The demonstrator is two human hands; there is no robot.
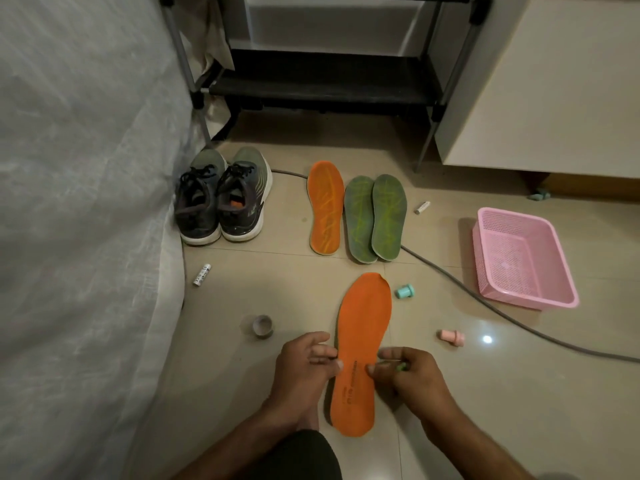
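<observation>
Now the fingers (325, 356) of our left hand (306, 362) curl round the left edge of the orange insole (362, 341). Those of our right hand (414, 374) pinch its right edge, with a small green bit (401, 367) tucked among them. We keep the insole lengthwise between both hands, low over the floor (450, 427), toe pointing away. A teal cap (405, 292) sits beside its toe, a pink cap (452, 337) to the right and a tape roll (262, 326) to the left. Farther off lie three more insoles (375, 218), shoes (221, 202) and a pink basket (526, 299).

Pair of grey sneakers (221, 199) by the black rack (322, 84), pink basket (485, 265) beside a grey cable (436, 270)
</observation>
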